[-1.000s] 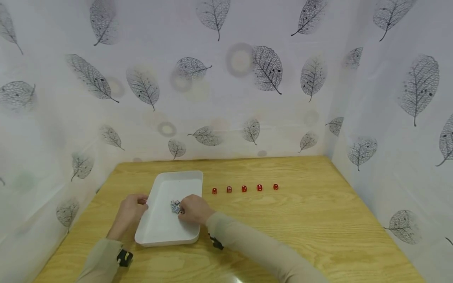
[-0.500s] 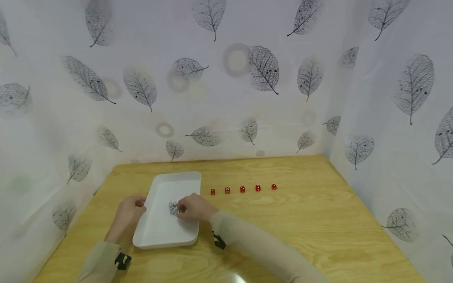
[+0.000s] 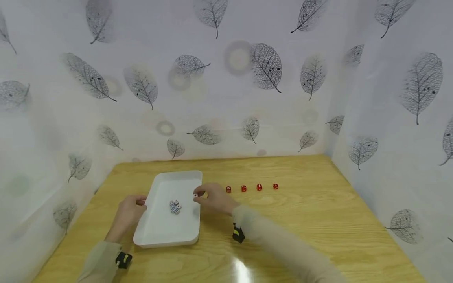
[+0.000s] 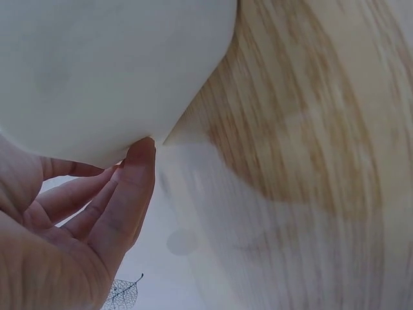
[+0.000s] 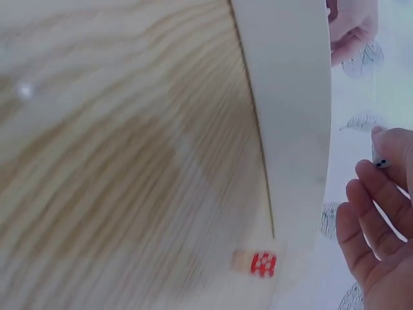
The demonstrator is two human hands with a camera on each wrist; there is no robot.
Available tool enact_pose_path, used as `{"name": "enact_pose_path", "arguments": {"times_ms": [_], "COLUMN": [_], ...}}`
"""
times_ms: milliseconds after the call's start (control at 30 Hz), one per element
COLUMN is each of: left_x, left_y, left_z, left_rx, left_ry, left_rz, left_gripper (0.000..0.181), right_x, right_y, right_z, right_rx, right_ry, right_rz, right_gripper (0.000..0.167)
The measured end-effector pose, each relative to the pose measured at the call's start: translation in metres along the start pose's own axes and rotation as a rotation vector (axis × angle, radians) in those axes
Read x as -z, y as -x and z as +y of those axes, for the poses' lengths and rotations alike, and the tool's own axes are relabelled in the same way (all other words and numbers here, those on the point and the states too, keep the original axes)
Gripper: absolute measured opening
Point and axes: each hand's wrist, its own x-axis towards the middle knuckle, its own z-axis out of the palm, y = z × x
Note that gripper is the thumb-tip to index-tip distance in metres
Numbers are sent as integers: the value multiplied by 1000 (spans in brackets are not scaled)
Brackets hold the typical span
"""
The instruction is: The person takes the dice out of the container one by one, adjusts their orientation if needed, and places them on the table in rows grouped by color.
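Pinching die (image 3: 195,195): right hand (image 3: 215,199) over right edge of tray (image 3: 162,230) | left hand (image 3: 129,212): pinching left edge

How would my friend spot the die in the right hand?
Find the white tray on the wooden table. At its right side, the right hand pinches one white die. Other white dice lie clustered inside the tray; this one's held up.

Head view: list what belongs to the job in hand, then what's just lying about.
In the job:
- white die, pinched by the right hand
- white dice, in the tray
- tray, left hand on its edge

Apparently not in use:
- red dice, in a row on the table; possibly part of the job too
- leaf-print backdrop
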Motion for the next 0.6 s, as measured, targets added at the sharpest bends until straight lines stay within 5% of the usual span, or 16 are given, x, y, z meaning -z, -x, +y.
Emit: {"name": "enact_pose_path", "arguments": {"times_ms": [600], "left_x": [-1], "left_y": [-6], "left_z": [2], "left_rx": [24], "left_ry": [-11], "left_rz": [15], "left_gripper": [41], "right_x": [12], "right_y": [24], "right_z": [38], "right_rx": [-165], "right_ry": [-27], "right_rz": [-26], "right_gripper": [17]}}
